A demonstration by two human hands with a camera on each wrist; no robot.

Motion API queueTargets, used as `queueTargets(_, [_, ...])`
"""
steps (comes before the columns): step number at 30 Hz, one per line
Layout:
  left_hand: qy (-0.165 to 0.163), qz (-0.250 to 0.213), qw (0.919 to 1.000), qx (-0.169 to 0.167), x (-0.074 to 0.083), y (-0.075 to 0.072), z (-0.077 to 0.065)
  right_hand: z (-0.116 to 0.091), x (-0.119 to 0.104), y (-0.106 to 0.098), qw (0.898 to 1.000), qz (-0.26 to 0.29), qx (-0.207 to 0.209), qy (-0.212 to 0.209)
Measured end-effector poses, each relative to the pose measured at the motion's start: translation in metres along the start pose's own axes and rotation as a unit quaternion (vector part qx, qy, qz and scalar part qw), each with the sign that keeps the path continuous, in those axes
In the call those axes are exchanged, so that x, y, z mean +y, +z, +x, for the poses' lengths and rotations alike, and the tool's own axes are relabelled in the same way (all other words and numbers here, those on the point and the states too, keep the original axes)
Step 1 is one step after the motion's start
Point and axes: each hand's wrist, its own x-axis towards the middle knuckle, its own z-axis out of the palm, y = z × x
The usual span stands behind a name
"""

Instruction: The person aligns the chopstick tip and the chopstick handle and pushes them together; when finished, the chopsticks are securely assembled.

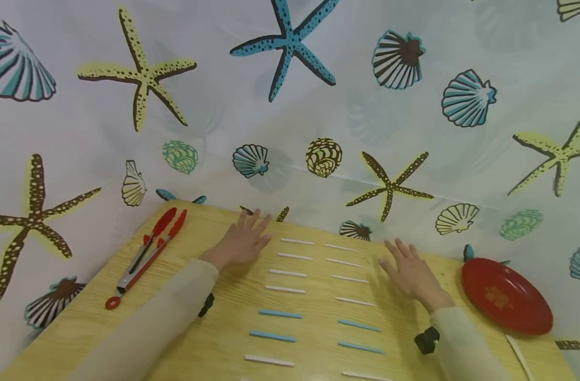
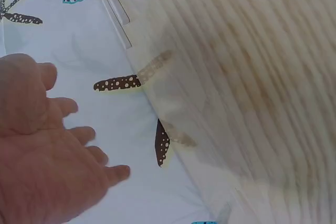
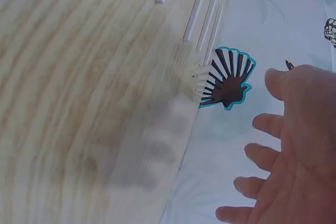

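My left hand is held over the far part of the wooden table, left of two columns of thin sticks, its fingers spread and nothing in it. On the other side of the columns, my right hand also has its fingers spread and holds nothing. White sticks lie in both columns, with blue sticks among them nearer to me. In the left wrist view the fingers extend past the table edge. The right wrist view shows the palm empty, and a hand's shadow falls on the wood.
Red-tipped metal tongs lie at the table's left. A red oval plate sits at the right edge, with a slim pale utensil just in front of it. Behind the table hangs a white cloth printed with shells and starfish.
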Motion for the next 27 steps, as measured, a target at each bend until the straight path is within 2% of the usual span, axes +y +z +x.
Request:
queueTargets(3, [0.058, -0.045, 0.9971, 0.018, 0.011, 0.008, 0.01, 0.001, 0.003, -0.005, 1.0, 0.005, 0.005, -0.015])
queueTargets(5, [0.081, -0.077, 0.9935, 0.019, 0.019, 0.012, 0.017, 0.005, 0.002, -0.009, 1.0, 0.019, 0.005, -0.024])
queueTargets(8, [0.084, -0.105, 0.9907, 0.024, 0.028, 0.011, 0.025, 0.017, -0.007, -0.01, 0.998, 0.036, 0.004, -0.05])
queueTargets(12, [0.084, -0.105, 0.9901, 0.04, 0.028, 0.005, 0.038, 0.038, -0.019, -0.006, 0.996, 0.033, 0.012, -0.088])
queueTargets(14, [0.088, -0.102, 0.99, 0.041, 0.026, 0.003, 0.045, 0.048, -0.023, -0.003, 0.995, 0.025, 0.018, -0.094])
queueTargets(20, [0.052, -0.102, 0.9931, 0.024, 0.02, 0.006, 0.059, 0.071, -0.031, 0.009, 0.997, 0.021, 0.012, -0.077])
queueTargets(27, [-0.002, -0.113, 0.9935, 0.007, 0.02, 0.015, 0.064, 0.087, -0.043, 0.018, 0.997, 0.018, 0.017, -0.07])
